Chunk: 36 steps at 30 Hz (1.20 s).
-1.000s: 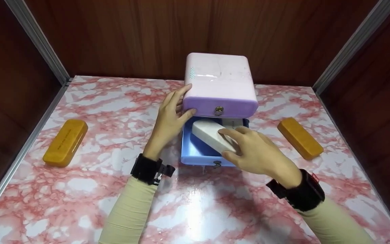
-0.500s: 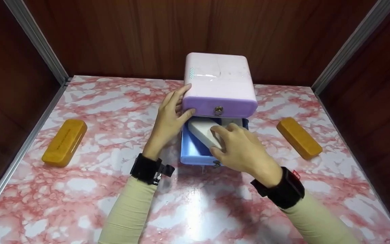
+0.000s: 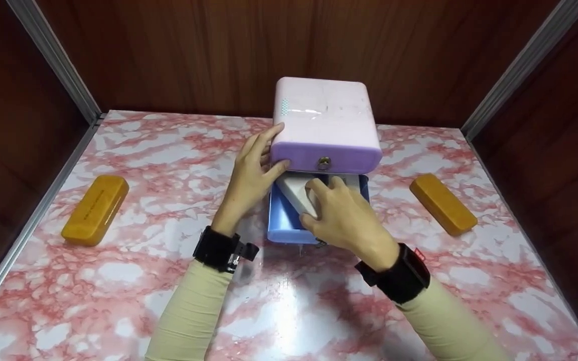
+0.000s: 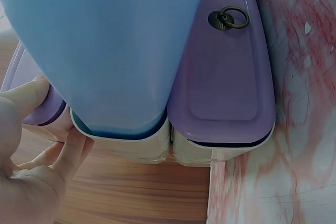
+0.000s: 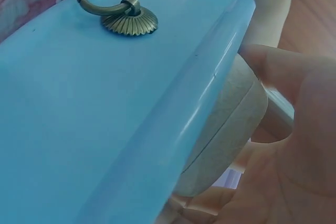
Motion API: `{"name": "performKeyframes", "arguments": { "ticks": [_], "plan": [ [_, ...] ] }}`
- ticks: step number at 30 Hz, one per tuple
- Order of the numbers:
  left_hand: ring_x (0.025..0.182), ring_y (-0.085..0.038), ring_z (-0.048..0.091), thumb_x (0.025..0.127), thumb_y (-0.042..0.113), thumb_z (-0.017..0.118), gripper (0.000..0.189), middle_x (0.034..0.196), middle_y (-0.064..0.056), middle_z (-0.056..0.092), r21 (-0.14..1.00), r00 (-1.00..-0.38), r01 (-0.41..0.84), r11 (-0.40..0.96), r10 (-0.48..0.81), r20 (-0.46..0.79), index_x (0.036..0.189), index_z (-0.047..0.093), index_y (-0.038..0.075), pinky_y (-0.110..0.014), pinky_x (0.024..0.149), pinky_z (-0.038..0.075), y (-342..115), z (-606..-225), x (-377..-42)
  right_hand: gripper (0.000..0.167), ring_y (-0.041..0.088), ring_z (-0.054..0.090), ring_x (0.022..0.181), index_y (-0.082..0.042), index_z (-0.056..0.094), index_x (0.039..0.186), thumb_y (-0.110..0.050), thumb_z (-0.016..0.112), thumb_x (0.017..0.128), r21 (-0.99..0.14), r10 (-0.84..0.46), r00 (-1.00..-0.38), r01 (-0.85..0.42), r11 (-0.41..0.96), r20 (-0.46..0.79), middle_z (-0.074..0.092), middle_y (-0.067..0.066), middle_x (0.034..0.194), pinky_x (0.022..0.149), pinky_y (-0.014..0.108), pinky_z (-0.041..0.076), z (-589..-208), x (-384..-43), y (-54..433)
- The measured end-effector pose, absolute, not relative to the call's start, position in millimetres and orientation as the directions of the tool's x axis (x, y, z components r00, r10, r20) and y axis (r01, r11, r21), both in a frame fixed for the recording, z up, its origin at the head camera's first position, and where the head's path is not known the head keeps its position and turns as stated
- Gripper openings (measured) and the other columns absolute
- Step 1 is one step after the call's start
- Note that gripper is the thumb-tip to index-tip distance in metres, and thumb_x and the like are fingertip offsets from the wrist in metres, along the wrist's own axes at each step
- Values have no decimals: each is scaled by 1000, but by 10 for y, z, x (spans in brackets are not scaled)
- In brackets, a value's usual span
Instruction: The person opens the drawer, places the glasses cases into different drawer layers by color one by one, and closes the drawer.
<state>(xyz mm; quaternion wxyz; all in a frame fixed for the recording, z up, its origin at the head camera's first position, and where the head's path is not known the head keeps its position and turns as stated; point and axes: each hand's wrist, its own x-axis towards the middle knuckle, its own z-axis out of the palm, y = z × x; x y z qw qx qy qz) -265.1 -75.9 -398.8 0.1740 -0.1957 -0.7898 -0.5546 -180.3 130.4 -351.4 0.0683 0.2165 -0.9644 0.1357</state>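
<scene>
My right hand grips a white glasses case, held slantwise inside the pulled-out blue drawer. In the right wrist view the pale case shows a lid seam behind the drawer's front edge, with fingers around its end. A greyish-white block lies at the drawer's back right, partly hidden by my hand. My left hand holds the front left corner of the pink and purple drawer cabinet, thumb on the top drawer's front and fingers along the side.
One mustard-yellow glasses case lies on the marbled table at left, another yellow case at right. Below the blue drawer, the purple bottom drawer is closed. Dark wooden panels enclose the back and sides.
My right hand has moved left and slightly farther back with the white glasses case, which now sits deeper in the drawer, partly under the top drawer's front. The left hand has stayed put.
</scene>
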Motion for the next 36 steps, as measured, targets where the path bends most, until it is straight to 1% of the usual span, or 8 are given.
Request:
{"name": "performKeyframes", "arguments": {
  "ticks": [5, 10, 17, 24, 28, 36],
  "plan": [
    [126, -22, 62, 97, 15, 79, 69, 148, -12, 52, 809, -865, 498, 311, 118, 487, 159, 50, 26, -23, 102, 56, -759, -3983, -2652, 52, 38, 64, 85, -9, 62, 130, -33, 81, 88, -253, -367, -919, -393, 884, 147, 62, 21, 111, 71, 50, 59, -3532, -1830, 1249],
    [127, -22, 62, 96, 15, 80, 71, 149, -12, 51, 808, -867, 495, 318, 116, 485, 159, 50, 27, -23, 102, 56, -769, -3981, -2643, 58, 37, 65, 86, -7, 59, 130, -35, 84, 86, -275, -355, -926, -377, 884, 130, 61, 23, 112, 73, 51, 60, -3546, -1846, 1176],
    [126, -23, 62, 96, 15, 80, 70, 147, -11, 53, 802, -860, 506, 317, 114, 497, 159, 51, 25, -26, 102, 57, -771, -3991, -2645, 53, 43, 68, 87, -9, 59, 123, -35, 85, 86, -282, -304, -947, -321, 904, 104, 59, 24, 113, 75, 53, 61, -3550, -1849, 1102],
    [126, -24, 63, 96, 16, 80, 69, 145, -12, 54, 805, -860, 506, 310, 115, 497, 158, 52, 25, -27, 102, 57, -758, -3983, -2649, 55, 45, 68, 92, -8, 57, 121, -38, 86, 86, -249, -252, -965, -263, 932, 79, 58, 27, 116, 78, 53, 62, -3564, -1871, 1029],
    [125, -23, 63, 97, 15, 80, 68, 147, -11, 53, 809, -864, 501, 309, 112, 492, 158, 51, 26, -27, 102, 57, -758, -3976, -2644, 60, 47, 67, 96, -8, 54, 125, -42, 84, 87, -229, -239, -971, -239, 944, 30, 56, 28, 122, 83, 55, 62, -3568, -1888, 976],
    [125, -21, 64, 97, 14, 79, 68, 148, -10, 51, 822, -869, 493, 286, 116, 481, 158, 51, 27, -25, 100, 58, -759, -3994, -2656, 80, 45, 69, 98, -8, 43, 144, -53, 81, 89, -222, -238, -968, -216, 951, -79, 53, 32, 130, 86, 53, 63, -3544, -1932, 909]
  ]
}}
